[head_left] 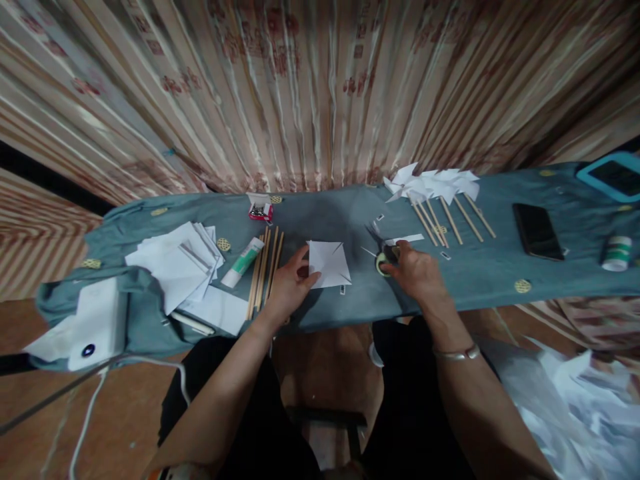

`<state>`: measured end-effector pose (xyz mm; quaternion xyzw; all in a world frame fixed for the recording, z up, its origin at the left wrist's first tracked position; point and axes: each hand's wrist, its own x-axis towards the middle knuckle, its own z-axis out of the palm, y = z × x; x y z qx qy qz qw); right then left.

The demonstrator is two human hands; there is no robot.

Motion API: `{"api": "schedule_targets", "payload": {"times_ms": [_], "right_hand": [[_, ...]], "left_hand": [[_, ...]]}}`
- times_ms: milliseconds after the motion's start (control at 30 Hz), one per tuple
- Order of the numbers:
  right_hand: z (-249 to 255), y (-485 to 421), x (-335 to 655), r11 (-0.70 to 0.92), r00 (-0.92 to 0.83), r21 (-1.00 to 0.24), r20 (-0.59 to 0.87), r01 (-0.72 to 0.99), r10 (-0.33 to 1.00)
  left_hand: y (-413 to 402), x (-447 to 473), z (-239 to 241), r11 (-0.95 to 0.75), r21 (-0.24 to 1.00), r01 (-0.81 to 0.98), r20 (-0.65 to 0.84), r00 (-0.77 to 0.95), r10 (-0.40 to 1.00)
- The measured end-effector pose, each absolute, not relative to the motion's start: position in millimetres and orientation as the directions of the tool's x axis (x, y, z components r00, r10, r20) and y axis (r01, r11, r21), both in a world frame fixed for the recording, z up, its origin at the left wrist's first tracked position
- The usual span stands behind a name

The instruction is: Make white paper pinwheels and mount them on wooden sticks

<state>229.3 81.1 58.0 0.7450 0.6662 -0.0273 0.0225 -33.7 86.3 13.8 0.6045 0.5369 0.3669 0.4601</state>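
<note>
A square of white paper [329, 265] with slits cut in from its corners lies at the middle of the table. My left hand [290, 285] grips its left edge, thumb on top and index finger at the upper left. To the right, my right hand [419, 270] has its fingers closed on the handles of a pair of scissors [383, 263], whose blades are spread and point away to the left. Just beyond the scissors lies a narrow white paper strip [406, 239].
Left are wooden sticks [262, 270], a glue stick [243, 262], a small red box of pins [261, 211], stacked paper [170, 263] and a white device [99, 323]. Paper pinwheels [435, 183], a phone [537, 231] and a green-white tube [617, 253] lie right. Paper scraps [585, 400] fill a bag below.
</note>
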Motion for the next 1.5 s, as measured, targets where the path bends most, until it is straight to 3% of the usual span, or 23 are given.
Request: {"api": "schedule_targets", "payload": {"times_ms": [267,433,567,667,833,933,1033,1133,1200,1333,1500], "right_hand": [[54.2,74.8,232.7,-0.078,0.075,0.096,0.030,0.992,0.997],[48.5,77.9,229.1,0.022,-0.017,-0.013,0.257,1.000,0.966],[39.7,83.7,219.8,0.092,-0.052,-0.124,0.293,0.988,0.955],[33.3,87.2,210.3,0.164,-0.100,-0.190,0.308,0.968,0.946],[33.8,90.0,190.8,0.241,-0.154,-0.273,0.305,0.931,0.940],[40.3,89.6,174.5,0.269,-0.163,-0.358,0.299,0.894,0.940],[45.1,86.0,153.6,0.267,-0.128,-0.582,0.270,0.768,0.954],[45.7,79.3,133.0,0.117,-0.135,-0.886,0.063,0.448,0.989],[45.7,74.5,123.7,-0.020,-0.207,-0.990,-0.049,0.138,0.977],[49.8,69.1,121.4,-0.280,-0.308,-0.918,-0.191,-0.280,0.932],[55.2,73.0,129.7,-0.295,-0.170,-0.862,-0.246,-0.413,0.954]], "left_hand": [[62.5,-62.9,27.4,-0.152,0.835,0.528,0.107,0.115,0.988],[59.7,-87.1,34.0,-0.247,0.752,0.612,0.251,0.081,0.965],[65.0,-127.7,33.3,-0.200,0.583,0.788,0.406,-0.069,0.911],[68.4,-150.1,25.3,-0.071,0.498,0.864,0.338,-0.118,0.934],[72.7,-156.2,16.0,-0.009,0.345,0.939,0.216,-0.070,0.974],[75.8,-154.2,17.9,0.009,0.419,0.908,0.234,-0.118,0.965],[75.3,-143.6,27.5,-0.018,0.637,0.770,0.240,-0.176,0.955],[68.2,-116.0,43.9,-0.095,0.840,0.534,0.164,-0.083,0.983],[61.7,-91.8,54.2,-0.096,0.917,0.388,0.070,0.080,0.994],[56.5,-53.9,62.5,-0.017,0.986,0.168,-0.033,0.289,0.957],[66.4,-42.8,56.6,0.038,0.987,0.157,-0.077,0.245,0.967]]}}
